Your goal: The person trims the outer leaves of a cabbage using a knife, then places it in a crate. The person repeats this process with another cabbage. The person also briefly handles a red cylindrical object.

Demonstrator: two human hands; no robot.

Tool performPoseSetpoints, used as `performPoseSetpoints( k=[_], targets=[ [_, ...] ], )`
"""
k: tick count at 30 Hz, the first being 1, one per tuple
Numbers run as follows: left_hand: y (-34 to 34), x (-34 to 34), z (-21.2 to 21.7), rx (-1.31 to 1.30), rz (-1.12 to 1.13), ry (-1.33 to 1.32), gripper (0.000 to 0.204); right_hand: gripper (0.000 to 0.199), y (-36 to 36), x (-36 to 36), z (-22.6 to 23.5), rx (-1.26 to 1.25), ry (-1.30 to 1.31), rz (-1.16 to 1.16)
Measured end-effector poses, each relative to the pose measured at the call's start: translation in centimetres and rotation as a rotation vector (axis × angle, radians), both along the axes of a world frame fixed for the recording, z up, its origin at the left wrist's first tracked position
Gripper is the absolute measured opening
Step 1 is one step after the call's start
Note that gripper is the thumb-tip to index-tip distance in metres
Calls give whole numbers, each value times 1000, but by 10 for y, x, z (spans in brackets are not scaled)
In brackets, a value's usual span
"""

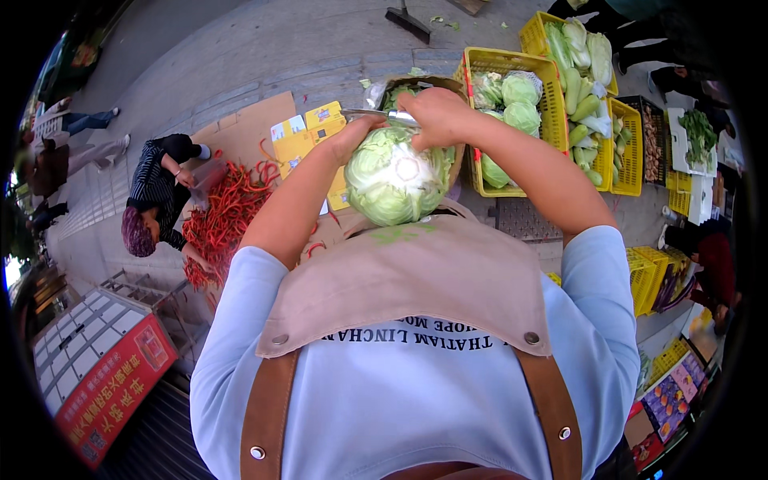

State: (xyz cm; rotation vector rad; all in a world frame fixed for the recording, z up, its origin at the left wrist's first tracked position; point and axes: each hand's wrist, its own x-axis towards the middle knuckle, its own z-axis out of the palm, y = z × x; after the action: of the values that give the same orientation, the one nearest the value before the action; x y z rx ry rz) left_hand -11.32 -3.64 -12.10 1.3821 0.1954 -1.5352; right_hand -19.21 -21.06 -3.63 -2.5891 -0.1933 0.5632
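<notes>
A pale green cabbage with its white cut stem end facing up is in front of my apron. My left hand is closed against its upper left side, fingers partly hidden. My right hand is wrapped round a knife with a silvery handle; its blade points left across the cabbage's far edge, close to my left fingers. My right thumb rests on the cabbage. Behind it, a cardboard box with green leaves is partly covered by my hands.
Yellow crates of cabbages and long green vegetables stand right. At left, a person bends over red chillies on cardboard. A broom lies at the far side; a red-fronted stand is near left.
</notes>
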Motion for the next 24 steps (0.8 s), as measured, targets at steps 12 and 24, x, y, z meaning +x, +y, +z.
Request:
performPoseSetpoints(
  k=[12,24],
  targets=[
    [-5,-8,22,-41,-25,-4,32,32,-34,-13,-44,362,-36,-276],
    [-2,-7,19,3,1,9,29,46,-14,-13,-36,468,-49,-162]
  ],
)
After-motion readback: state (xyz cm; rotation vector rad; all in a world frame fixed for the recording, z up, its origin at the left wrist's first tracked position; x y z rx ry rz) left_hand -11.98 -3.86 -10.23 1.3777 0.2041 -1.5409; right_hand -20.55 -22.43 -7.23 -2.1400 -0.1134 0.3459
